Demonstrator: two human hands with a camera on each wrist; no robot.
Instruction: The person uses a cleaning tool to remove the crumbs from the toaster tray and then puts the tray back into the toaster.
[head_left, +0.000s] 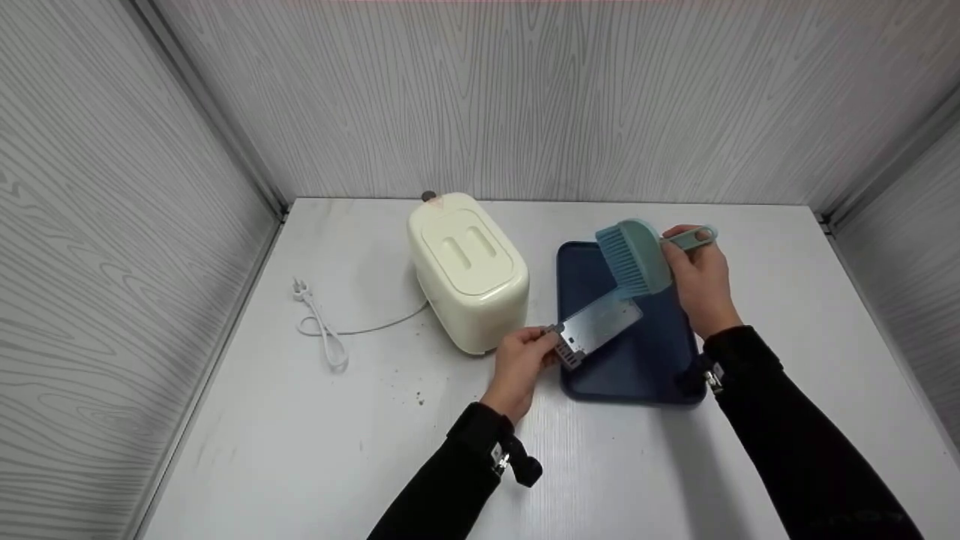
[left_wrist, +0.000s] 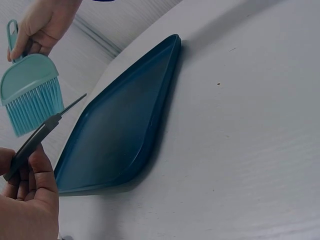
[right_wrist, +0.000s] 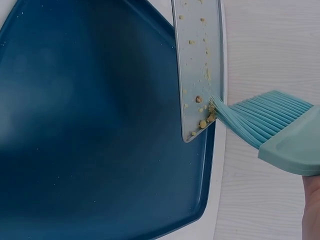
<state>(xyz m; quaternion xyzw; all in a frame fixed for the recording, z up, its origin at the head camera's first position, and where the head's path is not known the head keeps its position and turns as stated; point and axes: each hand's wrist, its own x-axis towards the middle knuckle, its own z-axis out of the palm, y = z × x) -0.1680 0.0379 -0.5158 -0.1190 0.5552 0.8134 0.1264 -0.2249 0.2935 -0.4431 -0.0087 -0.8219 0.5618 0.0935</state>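
My left hand (head_left: 517, 367) pinches the dark slotted end of a toaster's metal crumb tray (head_left: 602, 325). The thin metal plate slants out over a navy blue tray (head_left: 664, 375). Yellowish-brown crumbs (right_wrist: 203, 124) are scattered along the plate, bunched near its far corner in the right wrist view. By its handle, my right hand (head_left: 705, 289) holds a pale green brush (head_left: 646, 259) with blue-green bristles. In the right wrist view the bristle tips (right_wrist: 220, 107) bend against the crumb-tray edge beside the crumbs.
A cream toaster (head_left: 472, 277) with its lid on stands left of the navy tray. Its white cord ends in a plug (head_left: 301, 290) on the left of the white table (head_left: 300, 450). Loose dark crumbs (head_left: 421, 402) lie in front of the toaster. Wood-grain panels enclose the table.
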